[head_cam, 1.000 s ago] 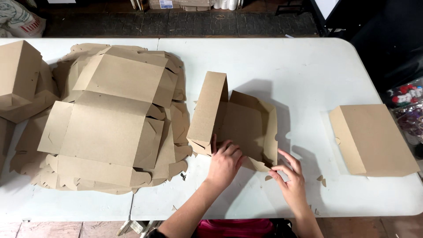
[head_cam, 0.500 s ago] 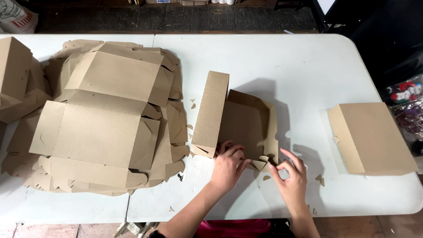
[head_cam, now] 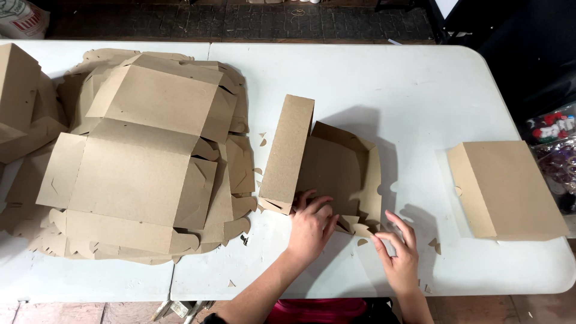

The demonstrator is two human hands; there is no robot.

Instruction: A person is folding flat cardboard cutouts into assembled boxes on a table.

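Note:
A half-folded brown cardboard box [head_cam: 336, 168] lies on the white table [head_cam: 390, 90], its lid standing up on the left side. My left hand [head_cam: 310, 225] presses on the box's near edge with spread fingers. My right hand [head_cam: 399, 252] pinches a small flap at the box's near right corner. A thick pile of flat unfolded box blanks [head_cam: 144, 162] lies to the left of the box.
A finished closed box [head_cam: 510, 189] rests at the right end of the table. More folded boxes [head_cam: 21, 102] stand at the far left. Small cardboard scraps [head_cam: 433, 243] lie near the front edge. Dark floor runs beyond the table.
My left hand has slid along the box's near edge toward the corner. My right hand has shifted slightly, still working the corner flap. The box has stayed in place.

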